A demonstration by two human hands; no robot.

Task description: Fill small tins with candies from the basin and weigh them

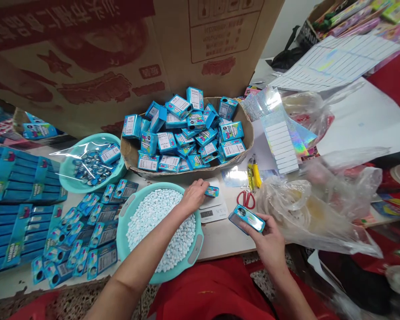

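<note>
My left hand (195, 195) reaches over the bowl's right edge, its fingers closed at the end of a small blue candy box (212, 191) on the white digital scale (216, 212). In my right hand (270, 235) is another blue candy box (247, 218), held tilted between thumb and fingers, with a dark round spot on its top face. Below my left forearm stands a turquoise bowl (197, 249) filled with pale blue and white candies (143, 222). My left forearm hides part of the candies.
A cardboard tray (186, 171) heaped with blue boxes stands behind the bowl. Left are a smaller turquoise bowl (65, 173) of shiny pieces and rows of boxes (75, 240). Red scissors (246, 200), yellow cutters (254, 175) and plastic bags (296, 213) lie right.
</note>
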